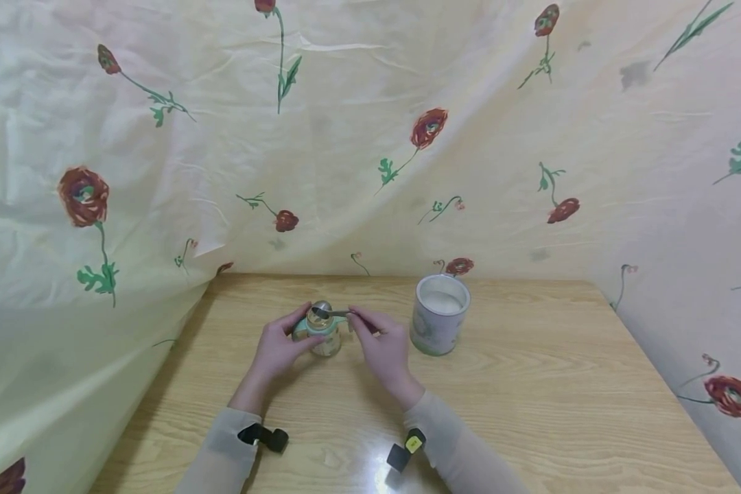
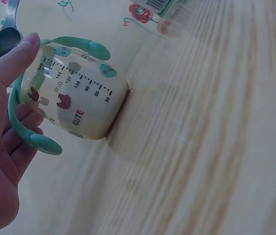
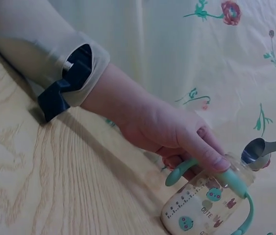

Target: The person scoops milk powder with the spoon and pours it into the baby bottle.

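A clear baby bottle with green side handles and printed measuring marks stands on the wooden table, its mouth uncovered. Pale liquid fills the lower part of the bottle in the left wrist view. My left hand grips it around the neck, thumb on the near side and fingers behind. With my right hand I pinch the handle of a small metal scoop spoon. The bowl of the spoon is tilted right at the bottle's mouth. In the right wrist view my right hand is almost wholly out of frame.
A pale, open tin with white contents stands to the right of my right hand. The wooden table ends at a flower-printed cloth that hangs behind it and along both sides.
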`<state>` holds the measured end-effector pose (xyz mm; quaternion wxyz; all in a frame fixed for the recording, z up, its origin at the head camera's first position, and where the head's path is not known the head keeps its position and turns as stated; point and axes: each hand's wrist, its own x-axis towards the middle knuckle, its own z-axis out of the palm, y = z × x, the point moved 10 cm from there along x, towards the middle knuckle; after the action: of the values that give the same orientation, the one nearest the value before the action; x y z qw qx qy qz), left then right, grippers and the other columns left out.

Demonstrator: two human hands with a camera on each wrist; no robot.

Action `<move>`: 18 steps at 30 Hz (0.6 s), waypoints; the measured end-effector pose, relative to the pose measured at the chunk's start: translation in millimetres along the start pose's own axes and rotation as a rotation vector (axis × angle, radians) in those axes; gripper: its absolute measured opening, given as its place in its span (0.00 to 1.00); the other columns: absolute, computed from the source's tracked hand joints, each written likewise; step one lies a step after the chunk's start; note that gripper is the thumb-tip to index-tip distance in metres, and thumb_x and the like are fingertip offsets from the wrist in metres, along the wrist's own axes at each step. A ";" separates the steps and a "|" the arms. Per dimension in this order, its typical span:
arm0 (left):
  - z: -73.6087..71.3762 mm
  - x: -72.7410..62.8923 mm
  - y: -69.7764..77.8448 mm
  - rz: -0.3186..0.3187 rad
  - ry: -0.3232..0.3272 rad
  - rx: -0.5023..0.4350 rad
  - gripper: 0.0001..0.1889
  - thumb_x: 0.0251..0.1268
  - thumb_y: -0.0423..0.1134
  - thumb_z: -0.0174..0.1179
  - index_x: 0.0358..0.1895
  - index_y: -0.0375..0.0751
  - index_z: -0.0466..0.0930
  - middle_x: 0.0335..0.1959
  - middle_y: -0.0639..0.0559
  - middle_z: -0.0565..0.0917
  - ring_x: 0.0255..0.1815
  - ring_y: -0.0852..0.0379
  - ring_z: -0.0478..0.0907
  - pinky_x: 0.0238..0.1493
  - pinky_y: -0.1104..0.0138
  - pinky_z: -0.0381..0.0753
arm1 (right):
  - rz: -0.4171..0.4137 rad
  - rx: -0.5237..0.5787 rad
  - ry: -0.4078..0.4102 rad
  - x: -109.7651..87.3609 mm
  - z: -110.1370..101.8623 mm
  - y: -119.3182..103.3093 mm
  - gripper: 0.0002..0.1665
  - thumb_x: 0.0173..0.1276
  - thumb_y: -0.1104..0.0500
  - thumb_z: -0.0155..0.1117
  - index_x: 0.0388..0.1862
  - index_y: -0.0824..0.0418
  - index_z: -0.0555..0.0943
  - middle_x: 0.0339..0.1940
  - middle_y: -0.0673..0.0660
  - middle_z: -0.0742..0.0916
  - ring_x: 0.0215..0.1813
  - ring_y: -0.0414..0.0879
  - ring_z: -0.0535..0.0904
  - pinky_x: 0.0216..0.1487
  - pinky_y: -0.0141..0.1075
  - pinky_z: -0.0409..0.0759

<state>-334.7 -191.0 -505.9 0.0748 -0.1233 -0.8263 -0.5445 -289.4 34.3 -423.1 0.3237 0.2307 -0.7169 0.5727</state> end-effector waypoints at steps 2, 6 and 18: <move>-1.3 0.0 2.1 0.003 0.007 -0.015 0.43 0.60 0.51 0.81 0.77 0.42 0.75 0.74 0.51 0.77 0.76 0.45 0.73 0.78 0.46 0.68 | 0.057 0.027 0.021 0.8 -1.7 3.3 0.09 0.66 0.74 0.76 0.45 0.70 0.91 0.38 0.60 0.94 0.29 0.52 0.88 0.33 0.23 0.83; -3.4 -0.1 7.6 0.017 0.015 -0.037 0.42 0.61 0.51 0.81 0.77 0.44 0.76 0.75 0.53 0.77 0.77 0.48 0.72 0.79 0.47 0.68 | 0.162 0.074 0.047 4.1 -6.0 0.8 0.08 0.67 0.75 0.74 0.45 0.73 0.90 0.41 0.64 0.93 0.32 0.48 0.88 0.35 0.21 0.82; -2.0 -0.1 15.5 0.043 0.019 -0.038 0.40 0.62 0.49 0.80 0.76 0.46 0.76 0.75 0.53 0.77 0.77 0.48 0.72 0.78 0.48 0.69 | 0.282 0.188 0.067 11.8 -17.3 -15.8 0.09 0.69 0.75 0.72 0.47 0.75 0.89 0.43 0.68 0.92 0.38 0.48 0.90 0.39 0.23 0.85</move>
<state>-330.2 -187.0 -491.5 0.0919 -0.1373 -0.8122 -0.5595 -282.9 47.8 -401.6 0.2410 0.1380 -0.6743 0.6843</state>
